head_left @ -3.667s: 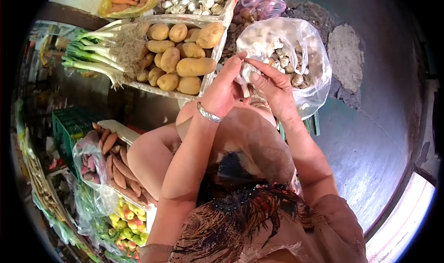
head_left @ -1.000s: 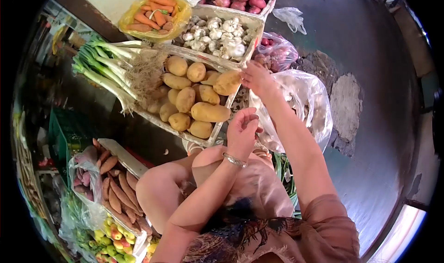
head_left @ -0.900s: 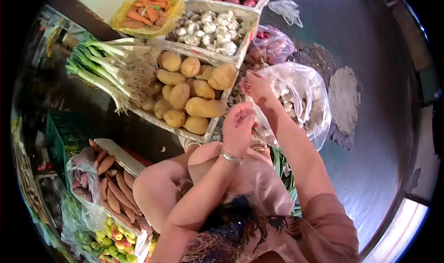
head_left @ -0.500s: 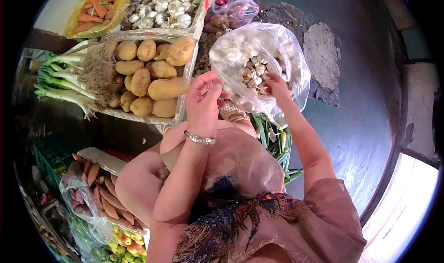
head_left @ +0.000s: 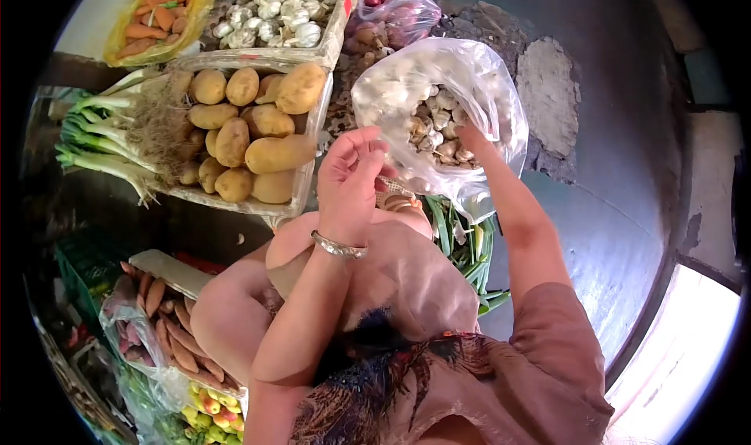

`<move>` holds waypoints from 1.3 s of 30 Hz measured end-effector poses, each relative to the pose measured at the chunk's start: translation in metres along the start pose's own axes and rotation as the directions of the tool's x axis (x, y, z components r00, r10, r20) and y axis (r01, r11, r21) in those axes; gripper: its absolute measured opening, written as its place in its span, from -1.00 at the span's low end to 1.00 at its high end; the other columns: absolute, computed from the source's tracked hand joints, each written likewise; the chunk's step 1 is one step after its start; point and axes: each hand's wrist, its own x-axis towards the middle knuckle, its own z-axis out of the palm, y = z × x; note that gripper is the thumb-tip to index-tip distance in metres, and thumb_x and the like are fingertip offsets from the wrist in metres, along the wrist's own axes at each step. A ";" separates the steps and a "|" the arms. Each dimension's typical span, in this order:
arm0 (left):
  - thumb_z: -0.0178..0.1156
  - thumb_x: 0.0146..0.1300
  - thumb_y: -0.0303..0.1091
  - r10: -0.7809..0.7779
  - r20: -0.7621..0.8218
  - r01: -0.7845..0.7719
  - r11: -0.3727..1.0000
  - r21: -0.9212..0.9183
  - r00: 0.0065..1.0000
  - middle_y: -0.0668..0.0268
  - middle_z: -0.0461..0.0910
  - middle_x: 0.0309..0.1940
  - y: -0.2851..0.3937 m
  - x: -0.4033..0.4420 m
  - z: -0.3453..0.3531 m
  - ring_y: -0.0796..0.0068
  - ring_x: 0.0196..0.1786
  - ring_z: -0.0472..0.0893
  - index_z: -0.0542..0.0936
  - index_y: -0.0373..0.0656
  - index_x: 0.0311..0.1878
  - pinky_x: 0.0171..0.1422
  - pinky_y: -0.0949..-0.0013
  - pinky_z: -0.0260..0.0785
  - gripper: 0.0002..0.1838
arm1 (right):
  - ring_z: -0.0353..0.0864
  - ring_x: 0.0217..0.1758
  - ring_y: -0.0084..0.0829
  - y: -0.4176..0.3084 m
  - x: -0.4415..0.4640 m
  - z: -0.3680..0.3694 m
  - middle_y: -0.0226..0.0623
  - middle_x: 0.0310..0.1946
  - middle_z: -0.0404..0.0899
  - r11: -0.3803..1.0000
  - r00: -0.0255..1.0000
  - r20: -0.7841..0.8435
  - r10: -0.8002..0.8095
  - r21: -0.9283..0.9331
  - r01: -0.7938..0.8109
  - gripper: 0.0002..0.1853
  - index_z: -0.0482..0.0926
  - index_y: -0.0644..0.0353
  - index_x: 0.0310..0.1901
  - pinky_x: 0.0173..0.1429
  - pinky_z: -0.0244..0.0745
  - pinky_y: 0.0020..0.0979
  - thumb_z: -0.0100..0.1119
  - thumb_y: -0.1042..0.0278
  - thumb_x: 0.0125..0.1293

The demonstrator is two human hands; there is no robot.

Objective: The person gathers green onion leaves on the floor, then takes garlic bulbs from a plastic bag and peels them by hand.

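Observation:
A clear plastic bag (head_left: 501, 93) of garlic stands on the floor in front of my knees, its mouth spread wide. Garlic bulbs (head_left: 434, 128) fill its middle, some whitish and some brownish. My right hand (head_left: 473, 138) reaches into the bag at the right of the bulbs; its fingertips are hidden among the garlic and plastic. Just left of the bag, above my lap, my left hand (head_left: 350, 185) is raised with the palm turned up. Its fingers are loosely bent and apart, and I see nothing in them. A bracelet (head_left: 339, 246) circles that wrist.
To the left, a box holds potatoes (head_left: 232, 141) beside leeks (head_left: 125, 124). Behind it are a box of garlic (head_left: 293, 10) and carrots (head_left: 156, 18) in a yellow bag. Onions (head_left: 399, 18) lie beyond my bag. Green stalks (head_left: 473, 261), sweet potatoes (head_left: 180, 335) and apples (head_left: 215, 406) sit closer.
My right hand has gone deeper into the bag and slightly to the right, hiding its fingers. More bulbs now show in the bag's mouth. My left hand stays nearly in place.

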 end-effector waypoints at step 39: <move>0.51 -0.13 -0.38 0.171 0.352 -0.356 0.739 0.572 0.920 0.32 0.56 -0.30 -0.001 -0.009 0.009 0.53 -0.33 0.51 0.47 -0.21 0.21 -0.18 0.45 0.44 -0.26 | 0.50 -0.02 -0.54 -0.199 -0.189 -0.278 -0.40 -0.07 0.52 0.260 0.957 -0.014 -0.290 0.961 0.093 -0.56 0.49 0.15 0.14 0.09 0.45 -0.44 0.28 0.31 0.22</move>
